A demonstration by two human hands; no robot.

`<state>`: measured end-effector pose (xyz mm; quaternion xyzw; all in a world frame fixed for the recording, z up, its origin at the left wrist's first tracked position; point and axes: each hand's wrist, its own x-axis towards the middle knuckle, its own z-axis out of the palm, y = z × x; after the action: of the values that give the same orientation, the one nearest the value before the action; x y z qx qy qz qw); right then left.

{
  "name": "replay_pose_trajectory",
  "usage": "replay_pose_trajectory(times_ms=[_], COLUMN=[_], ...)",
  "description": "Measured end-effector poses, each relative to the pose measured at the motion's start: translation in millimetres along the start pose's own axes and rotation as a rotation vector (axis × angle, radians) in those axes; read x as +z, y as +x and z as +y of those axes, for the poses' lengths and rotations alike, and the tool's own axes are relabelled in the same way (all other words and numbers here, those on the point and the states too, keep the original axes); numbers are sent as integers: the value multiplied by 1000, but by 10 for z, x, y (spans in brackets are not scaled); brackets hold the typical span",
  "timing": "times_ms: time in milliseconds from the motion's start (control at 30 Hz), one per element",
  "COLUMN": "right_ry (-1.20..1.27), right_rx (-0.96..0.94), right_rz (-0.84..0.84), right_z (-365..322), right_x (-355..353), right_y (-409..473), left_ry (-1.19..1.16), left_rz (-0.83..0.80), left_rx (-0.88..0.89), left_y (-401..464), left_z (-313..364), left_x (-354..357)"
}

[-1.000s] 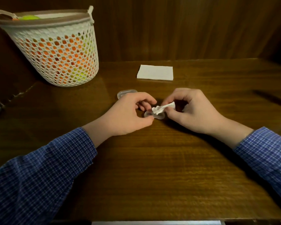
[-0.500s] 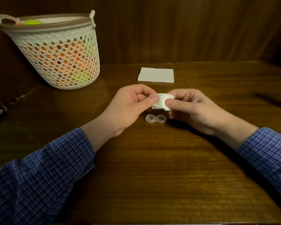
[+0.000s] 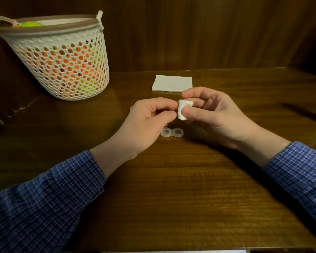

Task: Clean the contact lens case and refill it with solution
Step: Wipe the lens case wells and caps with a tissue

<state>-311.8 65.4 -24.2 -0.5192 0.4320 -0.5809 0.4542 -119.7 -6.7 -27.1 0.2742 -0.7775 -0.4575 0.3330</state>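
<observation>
White tissue wad [image 3: 183, 110] sits pinched between both hands, left hand [image 3: 146, 123] and right hand [image 3: 213, 115], raised just above the clear lens case [image 3: 171, 132] lying open on the worktop [image 3: 171, 189], folded napkin [image 3: 172, 83] beyond.

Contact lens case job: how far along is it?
Early. Done: the contact lens case lies open, uncapped, on the table. In hand: both hands, left hand and right hand, pinch a tissue wad above it. Left: refilling; no solution bottle is visible.
</observation>
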Motion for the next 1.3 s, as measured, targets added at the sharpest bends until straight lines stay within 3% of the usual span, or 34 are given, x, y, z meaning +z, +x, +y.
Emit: replay_pose_trajectory(times_ms=[267,433,533,733,1100,1300], right_ry=[-102,-519,-655,-883,-581,-544], right_rx=[74,100,87,35,21,-62], right_rz=[64,17,-72,-85,-6,56], right_z=[-77,-67,-45,24,18,12], right_x=[-116,-168,-121,-50,-19,22], right_y=[26,28,27,43,-1,-27], left_ry=[159,568,623,524,87,-84], left_rz=[42,-206,-257,-221,-135,-182], left_rx=[50,47,46,74,84,21], left_y=[15,9,25,45,72,87], left_z=[-36,-148,-187,-212,-265,-264], left_x=[-127,-133,-85,-25,-92,-95])
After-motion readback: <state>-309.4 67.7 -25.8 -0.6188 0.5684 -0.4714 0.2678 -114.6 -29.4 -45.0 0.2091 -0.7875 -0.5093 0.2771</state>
